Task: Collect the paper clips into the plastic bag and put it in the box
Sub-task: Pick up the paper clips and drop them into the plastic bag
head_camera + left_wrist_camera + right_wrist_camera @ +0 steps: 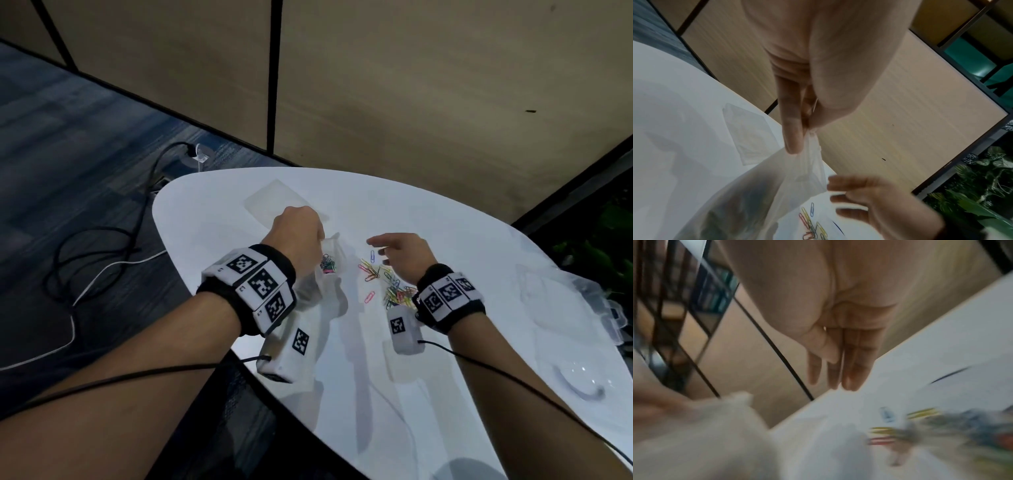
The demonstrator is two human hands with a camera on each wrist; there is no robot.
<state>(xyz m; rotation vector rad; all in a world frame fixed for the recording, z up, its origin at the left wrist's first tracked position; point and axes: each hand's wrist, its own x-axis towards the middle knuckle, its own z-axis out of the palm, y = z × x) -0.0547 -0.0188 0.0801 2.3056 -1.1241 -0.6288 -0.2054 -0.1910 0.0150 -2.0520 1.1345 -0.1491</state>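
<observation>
My left hand [299, 228] pinches the top edge of a clear plastic bag [327, 255] and holds it up over the white table [445, 212]; the pinch shows close up in the left wrist view [805, 128]. Several coloured paper clips [328, 264] lie in the bag's bottom. More coloured paper clips [394, 289] are scattered on the table to the right of the bag, also seen as paper clips [810, 222]. My right hand [399, 248] hovers over them, fingers straight and holding nothing, as the blurred right wrist view of the right hand [840, 356] shows.
A second flat clear bag [277, 200] lies at the table's far left. A clear plastic box [579, 308] stands at the right edge. Cables [102, 246] trail on the carpet left of the table. A plant [613, 246] is at far right.
</observation>
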